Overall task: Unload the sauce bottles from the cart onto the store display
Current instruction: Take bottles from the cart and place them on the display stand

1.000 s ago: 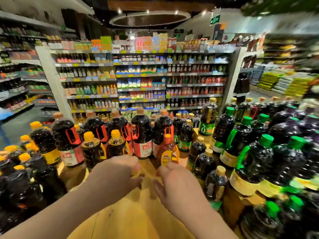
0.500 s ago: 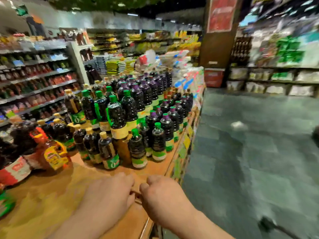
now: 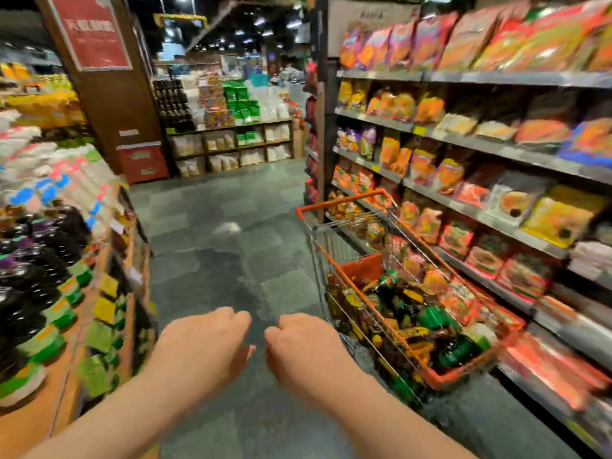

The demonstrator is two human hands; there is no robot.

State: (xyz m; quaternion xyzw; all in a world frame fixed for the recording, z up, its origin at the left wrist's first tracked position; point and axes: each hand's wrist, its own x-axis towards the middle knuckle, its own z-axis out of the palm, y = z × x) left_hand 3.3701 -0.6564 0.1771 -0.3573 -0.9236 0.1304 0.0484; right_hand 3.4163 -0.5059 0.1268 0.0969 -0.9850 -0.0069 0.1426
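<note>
Cart (image 3: 334, 207) taken as landmark: wire basket, orange rim and handle, parked on the grey floor (image 3: 212, 260) hard against the snack shelves (image 3: 463, 140); whether it touches them cannot be told.

Bottles (image 3: 407, 313) lie jumbled inside the cart basket, dark glass with green and yellow caps and labels; motion blur prevents a count; some orange packets show among them toward the cart's shelf side.

Left hand (image 3: 202, 346) is held in the air over the floor, away from the cart on the display side; fingers loosely curled under, thumb tip visible below the palm; it holds nothing.

Right hand (image 3: 304, 349) is between the left hand and the cart, near the cart's near corner but not touching it; fingers curled in a loose fist; nothing in it.

The two hands are close together, a narrow gap between the knuckles; both forearms enter from the bottom edge.

Display (image 3: 109, 303) stands across the aisle from the cart: wooden stand with green and yellow price tags along its edge; dark bottles with green and purple caps ranked on top; pale packets stacked beyond them.

Farther down the aisle from the cart: brown pillar (image 3: 109, 94) with red sign; low shelving with pale bags behind it.
</note>
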